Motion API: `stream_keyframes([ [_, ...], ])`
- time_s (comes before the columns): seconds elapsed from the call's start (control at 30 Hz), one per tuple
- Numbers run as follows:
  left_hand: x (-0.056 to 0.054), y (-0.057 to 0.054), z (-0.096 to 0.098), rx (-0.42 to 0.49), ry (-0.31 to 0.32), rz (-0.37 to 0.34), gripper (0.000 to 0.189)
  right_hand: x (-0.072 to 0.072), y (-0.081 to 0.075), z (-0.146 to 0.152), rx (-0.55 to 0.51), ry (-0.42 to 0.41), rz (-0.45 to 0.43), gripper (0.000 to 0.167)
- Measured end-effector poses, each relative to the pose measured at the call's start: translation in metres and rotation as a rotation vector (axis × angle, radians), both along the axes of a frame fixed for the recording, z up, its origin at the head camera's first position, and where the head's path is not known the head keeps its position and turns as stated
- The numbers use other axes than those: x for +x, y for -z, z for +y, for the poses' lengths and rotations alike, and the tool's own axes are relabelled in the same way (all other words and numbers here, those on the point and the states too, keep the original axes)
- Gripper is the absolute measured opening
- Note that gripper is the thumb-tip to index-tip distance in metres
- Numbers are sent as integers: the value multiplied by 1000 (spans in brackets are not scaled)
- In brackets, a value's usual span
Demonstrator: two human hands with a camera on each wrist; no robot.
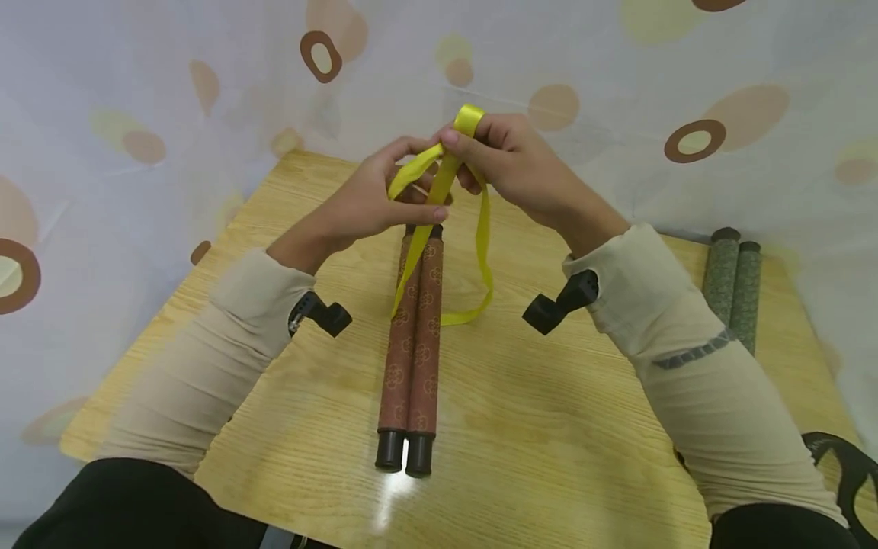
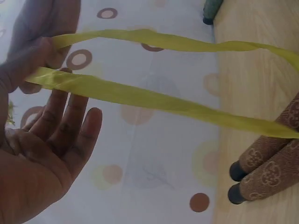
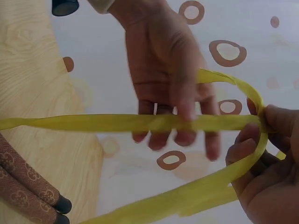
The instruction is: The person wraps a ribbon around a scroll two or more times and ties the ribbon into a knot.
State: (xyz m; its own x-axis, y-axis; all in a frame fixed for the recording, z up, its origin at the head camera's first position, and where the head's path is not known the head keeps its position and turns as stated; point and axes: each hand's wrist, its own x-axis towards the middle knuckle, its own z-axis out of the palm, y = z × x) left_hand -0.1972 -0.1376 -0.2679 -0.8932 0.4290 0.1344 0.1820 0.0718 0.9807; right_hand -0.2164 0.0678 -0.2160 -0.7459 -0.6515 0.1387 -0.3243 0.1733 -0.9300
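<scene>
"Yellow ribbon [image 1: 442,183] sighted from my remote post. Your finding on its position?"

"Raised above the far end of the brown scroll [image 1: 427,335], at 12 o'clock in the head view. I record one strand meeting the scroll's left edge and another its right; any passage underneath is hidden from me."

"State of the hands?"

"Right hand [image 1: 517,164], at 1 o'clock from the scroll: thumb and fingers pinch the ribbon, a short loop standing up at the top. Left hand [image 1: 373,191], at 11 o'clock: fingers spread and relaxed, gripping nothing that I can establish; ribbon runs across them."

"Governing relation?"

"I judge it to be the ribbon's line over the scroll's long axis. That axis runs from 6 to 12 o'clock on the table [image 1: 535,427]; both hands are above the far end, the left nearer. The green scroll [image 1: 720,274] lies well apart, at 3 o'clock."

"Differences between views?"

"Only the head view gives me the scroll's full length; each wrist view cuts it to the far end. Left wrist view lays bare the left palm and fingers, partly hidden behind ribbon in the head view."
</scene>
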Motion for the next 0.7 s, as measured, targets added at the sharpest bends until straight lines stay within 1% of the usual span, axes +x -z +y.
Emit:
stream_keyframes([
  [0.03, -1, 4, 0, -30, 1, -18, 44, -1, -1, 2, 9, -17, 9, 30],
  [0.07, -2, 7, -1, -50, -11, -29, 38, -1, -2, 5, 32, -27, 24, 31],
  [0.1, -3, 10, -2, -53, -27, -34, 31, -2, -2, 7, 77, -42, 57, 32],
  [0.13, -4, 11, -4, -50, -41, -39, 24, -2, -3, 9, 135, -61, 110, 32],
  [0.17, -4, 12, -6, -34, -53, -54, 20, -2, -3, 11, 206, -67, 175, 32],
  [0.23, -4, 12, -10, 18, -58, -84, 15, -1, -3, 13, 346, -78, 356, 27],
  [0.27, -3, 11, -11, 48, -44, -99, 15, 0, -2, 14, 393, -78, 448, 24],
  [0.3, -2, 10, -12, 88, -23, -127, 17, 1, 0, 13, 418, -76, 545, 20],
  [0.33, -2, 9, -13, 120, 9, -150, 20, 2, 1, 13, 422, -66, 625, 17],
  [0.4, 0, 6, -11, 178, 82, -195, 28, 4, 5, 11, 389, -34, 743, 12],
  [0.47, 1, 2, -6, 223, 141, -234, 35, 6, 9, 9, 333, 4, 811, 10],
  [0.53, 2, 0, -1, 240, 160, -239, 40, 7, 12, 7, 287, 36, 849, 9],
  [0.57, 2, -2, 1, 244, 139, -233, 40, 8, 13, 6, 264, 48, 862, 8],
  [0.6, 2, -3, 3, 252, 103, -225, 38, 8, 13, 5, 243, 58, 872, 8],
  [0.63, 3, -4, 4, 263, 54, -213, 35, 8, 14, 5, 221, 67, 885, 8],
  [0.7, 2, -5, 5, 286, -70, -168, 28, 8, 15, 6, 181, 96, 903, 9],
])
